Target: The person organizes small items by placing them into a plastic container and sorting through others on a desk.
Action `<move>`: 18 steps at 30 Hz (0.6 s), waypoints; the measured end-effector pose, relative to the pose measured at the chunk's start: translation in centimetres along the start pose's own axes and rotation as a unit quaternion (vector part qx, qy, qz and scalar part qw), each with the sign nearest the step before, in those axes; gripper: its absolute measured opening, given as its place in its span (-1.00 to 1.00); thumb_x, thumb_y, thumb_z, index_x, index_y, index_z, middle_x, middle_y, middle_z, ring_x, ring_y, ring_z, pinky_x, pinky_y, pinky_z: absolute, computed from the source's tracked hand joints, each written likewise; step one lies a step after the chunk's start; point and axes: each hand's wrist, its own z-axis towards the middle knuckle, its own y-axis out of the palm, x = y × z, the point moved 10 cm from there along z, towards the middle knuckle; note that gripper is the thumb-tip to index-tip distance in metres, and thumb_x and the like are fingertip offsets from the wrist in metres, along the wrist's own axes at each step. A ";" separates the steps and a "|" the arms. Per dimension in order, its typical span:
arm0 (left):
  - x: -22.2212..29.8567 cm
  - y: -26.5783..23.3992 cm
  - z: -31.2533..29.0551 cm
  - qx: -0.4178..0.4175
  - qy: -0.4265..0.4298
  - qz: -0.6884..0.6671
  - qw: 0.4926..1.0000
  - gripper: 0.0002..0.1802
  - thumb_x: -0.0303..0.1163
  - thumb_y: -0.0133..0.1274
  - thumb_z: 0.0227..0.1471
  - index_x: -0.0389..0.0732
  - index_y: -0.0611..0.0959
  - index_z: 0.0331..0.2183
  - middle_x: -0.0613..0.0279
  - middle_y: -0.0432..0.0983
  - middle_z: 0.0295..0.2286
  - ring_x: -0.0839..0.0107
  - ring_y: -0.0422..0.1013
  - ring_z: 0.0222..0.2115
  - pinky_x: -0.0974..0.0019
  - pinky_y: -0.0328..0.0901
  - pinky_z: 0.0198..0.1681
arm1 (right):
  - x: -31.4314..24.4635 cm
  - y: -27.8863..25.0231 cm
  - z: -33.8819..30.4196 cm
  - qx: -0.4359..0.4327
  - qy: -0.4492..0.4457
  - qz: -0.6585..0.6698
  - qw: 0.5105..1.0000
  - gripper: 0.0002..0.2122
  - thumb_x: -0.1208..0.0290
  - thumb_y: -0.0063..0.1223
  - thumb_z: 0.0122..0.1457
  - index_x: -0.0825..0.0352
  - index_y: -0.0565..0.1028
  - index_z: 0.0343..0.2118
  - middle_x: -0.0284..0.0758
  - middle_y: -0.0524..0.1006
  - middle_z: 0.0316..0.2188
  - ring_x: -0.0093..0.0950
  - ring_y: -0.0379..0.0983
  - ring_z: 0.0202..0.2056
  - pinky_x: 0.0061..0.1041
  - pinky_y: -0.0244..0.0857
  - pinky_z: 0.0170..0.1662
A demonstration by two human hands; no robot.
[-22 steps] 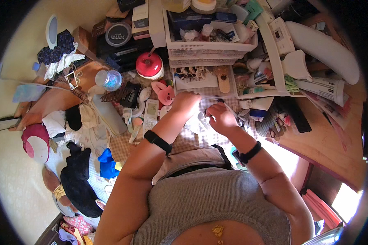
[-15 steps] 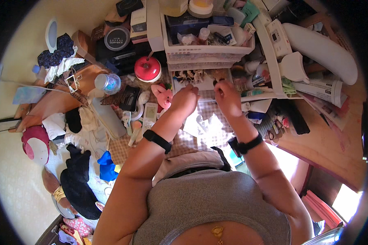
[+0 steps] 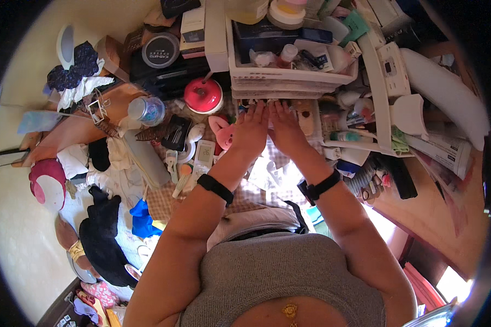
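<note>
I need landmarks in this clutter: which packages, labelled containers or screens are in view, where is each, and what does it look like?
Round dark tin with a grey label: upper left, behind the red pot.
White remote with a small screen: just left of the left hand.
Clear jar with a blue label: left of the red pot.
White boxed device with a display: upper right, past the right hand.

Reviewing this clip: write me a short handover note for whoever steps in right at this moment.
Left hand and right hand: both flat, fingers stretched forward, side by side, holding nothing, fingertips at the front edge of the white drawer unit.
The drawer under the fingertips looks nearly shut; the top tray above it is full of bottles and tubes.
Nearby: pink pig toy by the left hand, red round container further left.
Left: whether the drawer is fully closed cannot be told.
</note>
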 end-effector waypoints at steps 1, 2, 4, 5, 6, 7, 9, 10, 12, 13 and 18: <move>-0.1 0.4 -0.1 -0.001 -0.005 0.001 1.000 -0.48 -0.40 -0.13 -0.06 -0.26 0.37 0.01 0.01 0.17 0.08 0.10 0.12 0.09 0.05 0.08 0.08 | 0.2 0.4 0.6 -0.012 0.002 -0.081 0.997 -0.39 0.34 -0.08 0.09 0.37 0.01 0.20 -0.10 0.01 0.21 -0.11 -0.11 0.22 -0.18 -0.21 0.25; -0.2 0.6 -0.1 -0.010 -0.007 -0.003 1.000 -0.49 -0.40 -0.12 -0.06 -0.26 0.38 0.00 -0.01 0.17 0.07 0.10 0.14 0.09 0.03 0.07 0.09 | 0.0 0.5 1.3 -0.015 -0.004 -0.078 0.997 -0.39 0.34 -0.08 0.09 0.37 0.01 0.20 -0.10 0.01 0.21 -0.11 -0.11 0.22 -0.18 -0.21 0.25; -0.5 0.8 0.0 -0.017 -0.018 -0.038 0.999 -0.53 -0.39 -0.12 -0.07 -0.27 0.43 -0.05 -0.03 0.16 0.08 0.10 0.13 0.10 0.01 0.05 0.11 | 0.9 1.7 2.3 -0.082 0.052 -0.075 0.992 -0.34 0.28 -0.06 0.09 0.36 -0.05 0.21 -0.09 0.02 0.21 -0.14 -0.18 0.25 -0.12 -0.35 0.26; -0.5 0.7 0.1 -0.017 -0.022 -0.038 0.999 -0.53 -0.39 -0.12 -0.07 -0.27 0.43 -0.05 -0.03 0.16 0.08 0.10 0.13 0.10 0.01 0.05 0.11 | 0.9 2.0 2.6 -0.084 0.049 -0.075 0.992 -0.34 0.28 -0.06 0.09 0.36 -0.05 0.21 -0.09 0.02 0.21 -0.14 -0.18 0.25 -0.12 -0.35 0.26; 0.1 -0.1 0.2 0.013 0.005 -0.010 1.000 -0.58 -0.41 -0.09 -0.10 -0.27 0.47 -0.11 -0.02 0.24 0.01 0.09 0.20 0.03 0.02 0.12 0.04 | 1.2 2.2 2.8 -0.081 0.055 -0.085 0.992 -0.35 0.28 -0.07 0.10 0.36 -0.05 0.21 -0.09 0.02 0.21 -0.14 -0.20 0.25 -0.13 -0.35 0.27; 0.6 -0.9 0.1 0.044 0.032 0.018 0.998 -0.62 -0.43 -0.06 -0.12 -0.27 0.51 -0.18 -0.01 0.33 -0.07 0.08 0.28 -0.05 0.02 0.18 -0.02 | 1.5 2.2 2.8 -0.077 0.062 -0.095 0.990 -0.36 0.29 -0.08 0.11 0.37 -0.04 0.21 -0.08 0.02 0.21 -0.15 -0.21 0.26 -0.14 -0.35 0.27; -0.1 -2.8 0.0 0.007 0.009 -0.048 0.999 -0.69 -0.45 -0.03 -0.16 -0.27 0.52 -0.26 0.03 0.37 -0.18 0.09 0.33 -0.17 0.04 0.23 -0.12 | 0.9 1.2 2.0 -0.054 0.047 -0.066 0.995 -0.37 0.37 -0.04 0.08 0.34 -0.01 0.20 -0.09 0.02 0.21 -0.12 -0.20 0.25 -0.16 -0.28 0.25; -0.5 -3.2 -0.6 -0.029 -0.011 -0.115 0.993 -0.75 -0.47 0.00 -0.19 -0.27 0.54 -0.34 0.07 0.41 -0.29 0.10 0.37 -0.29 0.05 0.27 -0.23 | 0.4 0.2 1.3 -0.030 0.036 -0.039 0.998 -0.37 0.45 0.00 0.05 0.30 0.03 0.20 -0.10 0.02 0.21 -0.09 -0.18 0.24 -0.18 -0.21 0.24; -3.7 -8.1 -3.5 0.170 -0.120 -0.002 0.978 -0.85 -0.53 0.03 -0.24 -0.24 0.48 -0.47 0.15 0.37 -0.52 0.16 0.35 -0.47 0.12 0.26 -0.41 | -0.4 -1.1 0.1 -0.026 0.029 -0.030 0.999 -0.42 0.48 -0.01 0.06 0.27 0.09 0.18 -0.12 0.04 0.21 -0.11 -0.14 0.23 -0.24 -0.12 0.22; -4.4 -8.6 -4.1 0.177 -0.139 0.022 0.974 -0.84 -0.55 0.03 -0.25 -0.23 0.46 -0.46 0.15 0.36 -0.55 0.16 0.35 -0.47 0.15 0.26 -0.43 | -0.7 -1.7 -0.5 -0.022 0.025 -0.021 0.999 -0.46 0.51 -0.02 0.07 0.24 0.15 0.16 -0.13 0.06 0.20 -0.14 -0.10 0.23 -0.30 -0.03 0.19; -8.1 -7.6 -6.1 0.105 -0.210 -0.212 0.949 -0.79 -0.60 0.02 -0.19 -0.24 0.40 -0.41 0.06 0.46 -0.38 0.19 0.38 -0.44 0.13 0.24 -0.38 | -1.1 -2.9 -3.2 -0.037 0.021 0.145 0.988 -0.61 0.48 -0.07 0.11 0.29 0.30 0.05 -0.20 0.13 0.18 -0.16 0.07 0.16 -0.26 0.03 0.17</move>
